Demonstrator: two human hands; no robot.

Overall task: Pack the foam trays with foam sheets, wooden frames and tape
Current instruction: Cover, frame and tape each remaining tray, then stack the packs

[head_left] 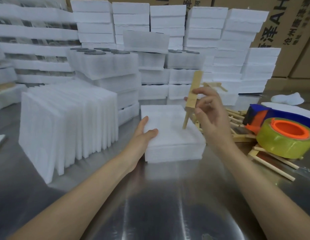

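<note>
My left grip released, straight fingers and thumb resting on the left edge of the foam tray on the counter. My right grip pinches a wooden frame, tilted near-upright, lower end at the tray top. Tape roll to the right, on loose sticks

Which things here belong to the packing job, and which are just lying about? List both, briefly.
In the job: foam tray touched by the left hand; wooden frame pinched by the right hand; upright foam sheets; pile of wooden frames; tape roll.
Lying about: white cloth at right; cardboard boxes behind; stacked foam blocks at the back.
</note>
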